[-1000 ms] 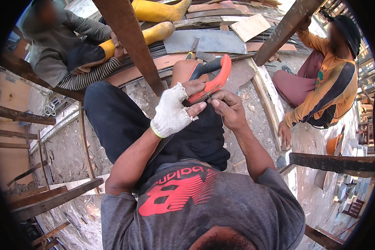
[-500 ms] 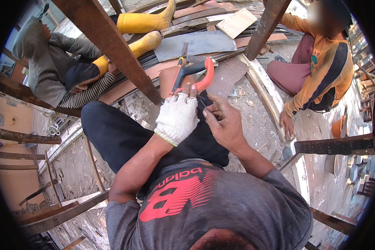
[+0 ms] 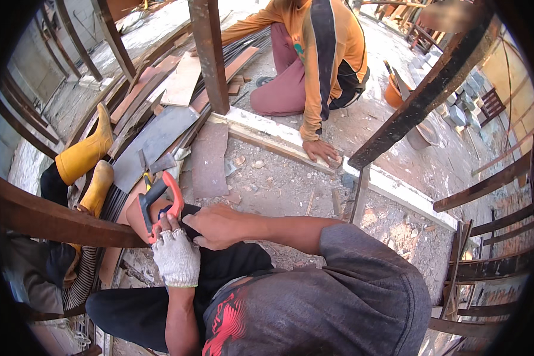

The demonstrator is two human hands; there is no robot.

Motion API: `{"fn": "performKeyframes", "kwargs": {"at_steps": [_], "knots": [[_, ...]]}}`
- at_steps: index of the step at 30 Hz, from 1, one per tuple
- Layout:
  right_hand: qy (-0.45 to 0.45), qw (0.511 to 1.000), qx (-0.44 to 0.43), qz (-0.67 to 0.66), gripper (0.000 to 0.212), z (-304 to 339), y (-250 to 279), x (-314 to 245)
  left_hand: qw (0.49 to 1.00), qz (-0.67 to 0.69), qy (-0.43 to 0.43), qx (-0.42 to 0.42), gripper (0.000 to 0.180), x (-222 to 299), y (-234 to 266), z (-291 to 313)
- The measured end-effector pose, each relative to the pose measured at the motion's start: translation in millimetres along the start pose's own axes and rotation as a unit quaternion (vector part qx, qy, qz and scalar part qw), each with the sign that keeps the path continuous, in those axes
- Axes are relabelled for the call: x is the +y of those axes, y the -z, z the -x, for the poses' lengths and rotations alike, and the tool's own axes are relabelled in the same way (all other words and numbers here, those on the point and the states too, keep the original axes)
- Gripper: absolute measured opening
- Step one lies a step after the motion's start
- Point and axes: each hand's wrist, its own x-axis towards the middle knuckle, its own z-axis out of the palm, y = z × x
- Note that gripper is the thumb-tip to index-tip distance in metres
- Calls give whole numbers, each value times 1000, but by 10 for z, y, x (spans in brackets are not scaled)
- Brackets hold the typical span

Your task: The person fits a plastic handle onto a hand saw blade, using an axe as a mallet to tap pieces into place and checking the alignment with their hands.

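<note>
My left hand [image 3: 177, 259], in a white knit glove with bare fingertips, is closed at the lower end of a saw's looped handle [image 3: 177, 196], red and dark grey. The handle stands up over my dark-trousered lap; the blade is not visible. Close beside it on the right, my bare right hand [image 3: 215, 226] has its fingers bent together, thumb and fingertips toward the saw. Whatever sits between those fingers is hidden. Just beyond the handle lie a yellow-and-black tool [image 3: 148, 181] and a flat metal piece [image 3: 162, 163].
Wooden posts [image 3: 210, 59] stand around me. Grey sheet [image 3: 154, 145], boards and rods lie ahead left, near yellow boots [image 3: 86, 154] of a reclining person. A crouching co-worker in orange [image 3: 338, 53] rests a hand on a white-edged beam [image 3: 273, 139]. Rubble covers the floor.
My view has swung right, so the saw and my hands appear farther left and lower. My right forearm now lies more sideways, its hand still beside the saw.
</note>
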Motion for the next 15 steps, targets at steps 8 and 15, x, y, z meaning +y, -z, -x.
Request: {"fn": "performKeyframes", "kwargs": {"at_steps": [8,15], "knots": [[164,979,103,56,18,-98,59,456,996,65,-4,61,48,-70,241,-109],[319,893,279,152,19,-322,-60,442,986,155,3,67,50,-172,330,-126]]}}
